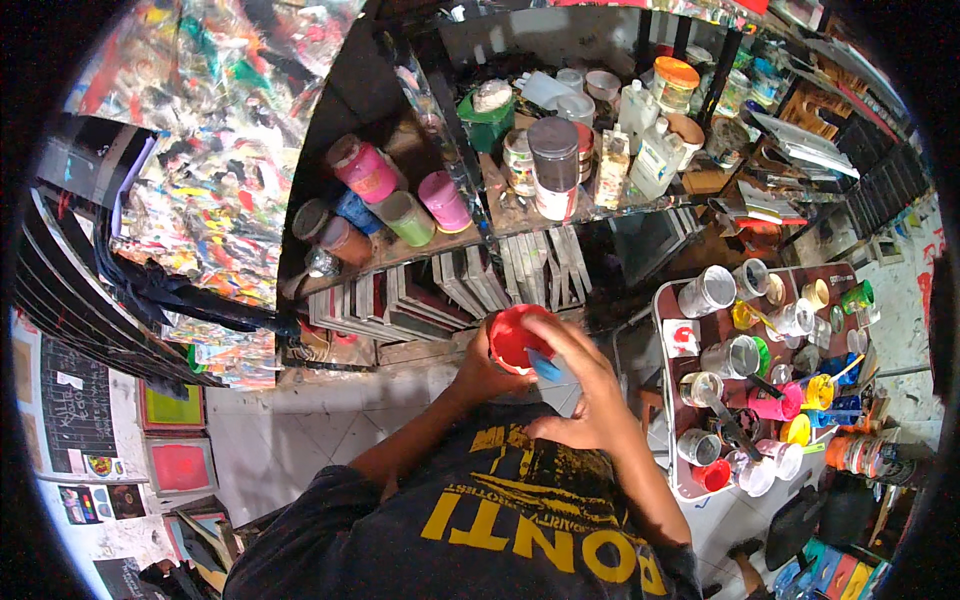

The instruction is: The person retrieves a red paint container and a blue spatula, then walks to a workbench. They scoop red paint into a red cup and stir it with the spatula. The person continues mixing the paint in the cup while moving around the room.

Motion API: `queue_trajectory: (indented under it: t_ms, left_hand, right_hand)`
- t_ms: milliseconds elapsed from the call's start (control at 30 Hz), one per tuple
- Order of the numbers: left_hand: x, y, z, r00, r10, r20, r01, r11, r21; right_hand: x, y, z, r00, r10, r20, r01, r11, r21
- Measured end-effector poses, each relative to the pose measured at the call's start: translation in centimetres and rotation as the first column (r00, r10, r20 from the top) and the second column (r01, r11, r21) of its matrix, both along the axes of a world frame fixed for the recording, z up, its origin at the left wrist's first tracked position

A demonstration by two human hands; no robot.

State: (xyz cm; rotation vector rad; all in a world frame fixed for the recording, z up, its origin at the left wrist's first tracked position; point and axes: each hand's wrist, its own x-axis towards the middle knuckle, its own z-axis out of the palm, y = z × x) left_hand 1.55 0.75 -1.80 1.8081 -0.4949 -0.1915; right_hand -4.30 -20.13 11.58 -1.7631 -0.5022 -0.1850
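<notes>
A red paint pot (pixel 515 338) sits in my left hand (pixel 483 367), which cups it from the left and below. My right hand (pixel 585 385) reaches over the pot's right side and pinches a small blue tool (pixel 546 366) at its rim. Both forearms come up from the dark shirt with yellow lettering at the bottom. What is inside the pot cannot be made out.
A dark red tray (pixel 690 325) with several open paint cups and brushes stands to my right. Ahead, a shelf (pixel 440 240) holds pink, green, blue and brown jars, a dark-lidded jar (pixel 553 165) and bottles. Stacked frames lean under it. A paint-splattered sheet (pixel 215 150) hangs at left.
</notes>
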Motion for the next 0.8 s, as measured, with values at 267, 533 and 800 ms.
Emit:
queue_trajectory:
  t_ms: [267, 533, 800]
  left_hand:
    - [0.0, -1.1, -0.8, 0.993, -0.007, -0.115, -0.008, 0.992, -0.123]
    - [0.1, -5.5, 1.3, 0.985, -0.172, 0.03, 0.174, 0.951, -0.254]
    - [1.6, -5.5, 0.5, 0.943, -0.329, 0.045, 0.332, 0.935, -0.127]
  right_hand:
    - [-0.9, -3.8, -11.3, 0.962, -0.23, -0.147, 0.182, 0.942, -0.283]
    - [0.2, -1.7, -13.6, 0.919, -0.337, -0.206, 0.334, 0.941, -0.05]
    - [-0.2, -1.7, -13.5, 0.87, -0.443, -0.217, 0.47, 0.878, 0.092]
